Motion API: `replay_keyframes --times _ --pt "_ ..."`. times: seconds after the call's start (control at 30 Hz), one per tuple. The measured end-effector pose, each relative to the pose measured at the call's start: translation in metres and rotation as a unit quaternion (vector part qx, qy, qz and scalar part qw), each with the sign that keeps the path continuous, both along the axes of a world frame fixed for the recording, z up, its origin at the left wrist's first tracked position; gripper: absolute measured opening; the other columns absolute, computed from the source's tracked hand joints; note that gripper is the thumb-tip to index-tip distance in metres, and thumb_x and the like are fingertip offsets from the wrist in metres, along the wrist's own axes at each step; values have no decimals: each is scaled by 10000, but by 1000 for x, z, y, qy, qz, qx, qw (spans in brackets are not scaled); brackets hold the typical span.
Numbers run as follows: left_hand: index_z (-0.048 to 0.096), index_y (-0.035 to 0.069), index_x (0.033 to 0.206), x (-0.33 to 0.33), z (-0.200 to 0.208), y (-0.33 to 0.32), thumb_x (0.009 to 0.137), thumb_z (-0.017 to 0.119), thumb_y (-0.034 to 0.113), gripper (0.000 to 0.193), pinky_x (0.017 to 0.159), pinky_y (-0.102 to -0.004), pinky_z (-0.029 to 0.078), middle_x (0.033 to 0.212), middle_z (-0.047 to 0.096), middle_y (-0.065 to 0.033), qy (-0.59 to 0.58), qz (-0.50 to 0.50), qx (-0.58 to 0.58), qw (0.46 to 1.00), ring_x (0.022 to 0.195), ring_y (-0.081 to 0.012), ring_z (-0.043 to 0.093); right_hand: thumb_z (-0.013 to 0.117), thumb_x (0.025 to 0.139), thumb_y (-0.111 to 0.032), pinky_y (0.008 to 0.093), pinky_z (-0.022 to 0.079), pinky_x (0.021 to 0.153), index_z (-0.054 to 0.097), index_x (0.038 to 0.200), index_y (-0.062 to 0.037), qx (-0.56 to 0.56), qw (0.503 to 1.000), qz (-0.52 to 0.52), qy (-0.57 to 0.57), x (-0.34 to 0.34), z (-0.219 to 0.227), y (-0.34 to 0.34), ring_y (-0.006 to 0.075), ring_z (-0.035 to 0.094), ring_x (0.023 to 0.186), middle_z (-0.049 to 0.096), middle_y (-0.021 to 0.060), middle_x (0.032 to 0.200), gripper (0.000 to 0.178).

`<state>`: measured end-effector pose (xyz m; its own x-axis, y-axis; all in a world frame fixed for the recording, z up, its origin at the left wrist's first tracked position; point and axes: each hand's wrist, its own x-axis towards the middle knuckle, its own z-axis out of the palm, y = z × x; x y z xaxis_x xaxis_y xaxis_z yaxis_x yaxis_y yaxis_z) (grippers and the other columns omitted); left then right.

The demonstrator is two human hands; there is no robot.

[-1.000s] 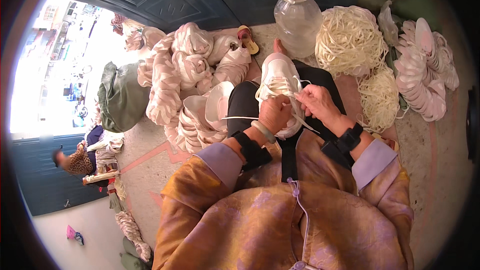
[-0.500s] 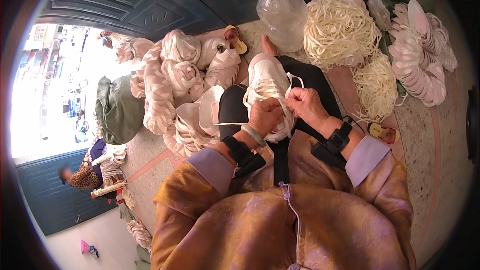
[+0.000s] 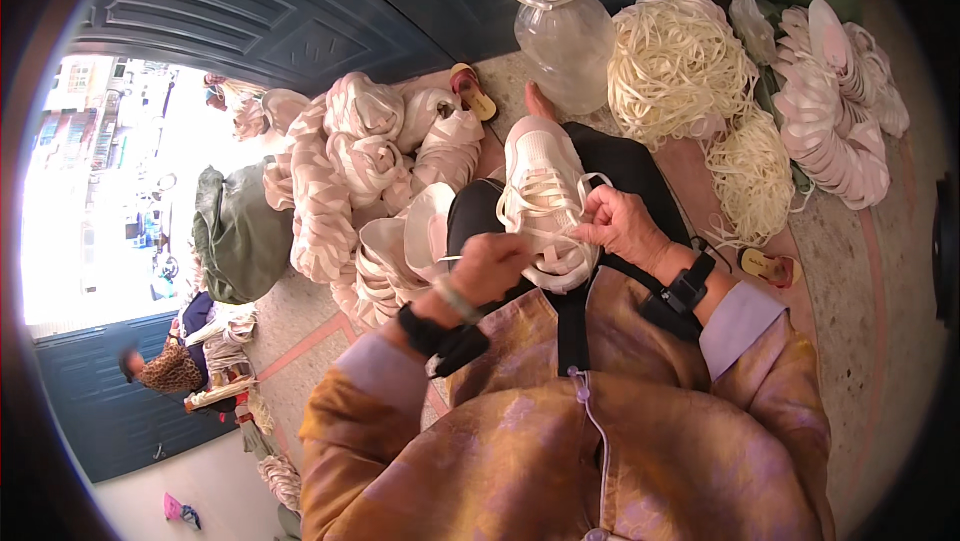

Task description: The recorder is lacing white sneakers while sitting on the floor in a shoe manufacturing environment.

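Note:
A white sneaker (image 3: 540, 156) lies on my lap, its toe pointing away from me. Cream shoelace (image 3: 548, 193) crosses its front in several rows, and a loop stands out at its right side. My left hand (image 3: 490, 266) is closed just left of the shoe's opening, with a bit of lace showing beyond its far side; the fingertips are slightly blurred. At the right edge of the opening my right hand (image 3: 625, 229) pinches the lace between thumb and fingers. Exactly where the lace runs under the fingertips is hidden.
Bundled pale shoe uppers (image 3: 365, 156) are heaped at the left, beside a green sack (image 3: 240, 231). A large clear bottle (image 3: 565, 46), a pile of cream laces (image 3: 680, 66) and stacked pale shoe parts (image 3: 830, 111) stand far right. Another person (image 3: 170, 361) sits at far left.
My left hand has pulled away from the shoe, to the left and toward me. The right hand stays near the opening, its fingers shifted slightly. The shoe sits slightly nearer and to the right.

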<state>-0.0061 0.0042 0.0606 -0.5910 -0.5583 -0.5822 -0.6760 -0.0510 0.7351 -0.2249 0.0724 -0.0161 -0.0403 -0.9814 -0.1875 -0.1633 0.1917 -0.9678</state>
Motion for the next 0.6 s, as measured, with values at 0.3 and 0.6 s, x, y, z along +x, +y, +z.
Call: replay_keyframes --times 0.3,0.6 --pt "621 46 738 97 -8 12 802 604 110 91 400 -230 393 522 519 3 -7 78 -13 997 450 -56 476 712 767 -202 189 390 445 528 837 -11 41 996 11 -73 4 9 -5 48 469 496 554 18 634 274" --pt "595 27 969 30 -36 -42 793 602 148 214 477 -286 451 784 630 -74 100 -1 -413 905 521 -150 582 718 729 -326 234 388 381 508 862 36 165 968 -187 -38 14 31 -20 104 474 429 545 78 609 440"
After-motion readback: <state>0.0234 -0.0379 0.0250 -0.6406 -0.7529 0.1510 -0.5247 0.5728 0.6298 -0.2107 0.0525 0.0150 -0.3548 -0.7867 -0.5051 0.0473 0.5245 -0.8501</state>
